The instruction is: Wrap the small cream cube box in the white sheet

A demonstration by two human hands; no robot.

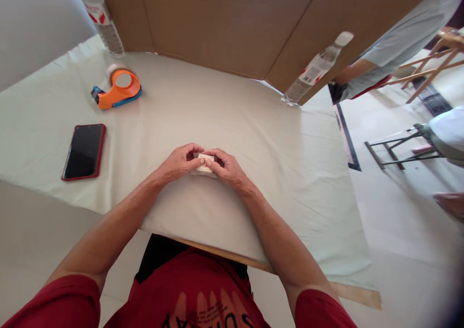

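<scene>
Between my two hands is a small, pale, box-shaped thing [206, 169], close above or on the cloth; its exact kind is too small to make out. My left hand [184, 161] grips it from the left, thumb on its near top side. From the other side my right hand [224, 166] closes on it, and the two thumbs nearly meet on top. Fingers cover its left and right ends. To the left of my hands lies a dark-screened phone [84, 151] in a red case.
An orange and blue tape dispenser [121, 89] lies beyond the phone. One water bottle [101, 21] stands at back left, another [315, 72] at back right, before a cardboard panel [217, 23]. A person's grey sleeve [398, 38] and a folding stool [402, 147] are on the right.
</scene>
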